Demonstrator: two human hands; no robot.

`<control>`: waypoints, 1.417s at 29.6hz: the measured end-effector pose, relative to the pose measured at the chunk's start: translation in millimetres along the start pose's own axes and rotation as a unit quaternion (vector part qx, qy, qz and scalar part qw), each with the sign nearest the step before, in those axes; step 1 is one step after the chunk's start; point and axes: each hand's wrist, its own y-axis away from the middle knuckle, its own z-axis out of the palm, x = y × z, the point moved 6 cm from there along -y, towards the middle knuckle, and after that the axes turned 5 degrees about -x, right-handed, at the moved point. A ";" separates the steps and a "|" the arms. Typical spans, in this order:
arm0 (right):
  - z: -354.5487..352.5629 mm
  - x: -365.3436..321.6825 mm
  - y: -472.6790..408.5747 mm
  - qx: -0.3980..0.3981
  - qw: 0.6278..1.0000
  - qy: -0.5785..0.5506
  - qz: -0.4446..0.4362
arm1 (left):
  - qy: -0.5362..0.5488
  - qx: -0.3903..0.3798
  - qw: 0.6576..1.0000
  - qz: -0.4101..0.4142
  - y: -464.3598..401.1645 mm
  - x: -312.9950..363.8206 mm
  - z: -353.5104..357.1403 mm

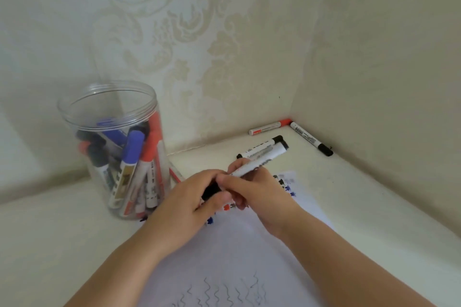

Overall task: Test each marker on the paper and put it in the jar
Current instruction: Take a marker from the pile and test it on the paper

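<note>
marker in hand: white-barrelled marker with a black cap (245, 169), held over the sheet, long axis running from lower-left (cap end) up to upper-right (tail end)

left hand: my left hand (192, 203) is clenched round the black cap end, fingers curled over it

right hand: my right hand (252, 190) is pinching the white barrel just right of the cap, so both hands are touching at the join

step: looks like I'm either pulling the cap off or pushing it back on, honestly can't tell which from this alone

paper: white sheet of paper (224, 252) on the pale counter (45, 232), grey squiggles near my end, blue, red and black dabs at the far edge under my hands

jar: clear plastic open-topped jar (112, 152), up and to the left of my hands, already holding a bunch of blue, red and black markers

key relation: the jar is on the left hand's side and the cap end already points roughly that way, so I reckon the left hand is nearer for the drop

still waiting: 2 black-capped white markers (264, 149) lying side by side just behind my hands, a red-capped white marker (270, 127) and a thin black-capped white marker (311, 138) back in the corner
</note>
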 end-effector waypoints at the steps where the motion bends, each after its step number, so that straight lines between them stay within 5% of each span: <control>1: 0.7 2.1 -0.8 0.004 1.000 -0.020 -0.001 | -0.011 -0.010 1.000 -0.005 0.2 0.6 2.0; 11: 13.6 -7.3 6.3 0.016 0.991 -0.092 -0.091 | -0.120 0.018 0.991 0.048 4.4 15.0 -3.9; 34: 11.2 -3.6 13.3 0.060 0.984 -0.117 -0.124 | -0.110 0.052 0.992 0.038 4.5 13.5 -1.9; 42: -12.4 8.0 5.9 0.131 0.979 -0.156 -0.010 | 0.035 0.070 0.995 -0.058 4.5 -7.4 -14.9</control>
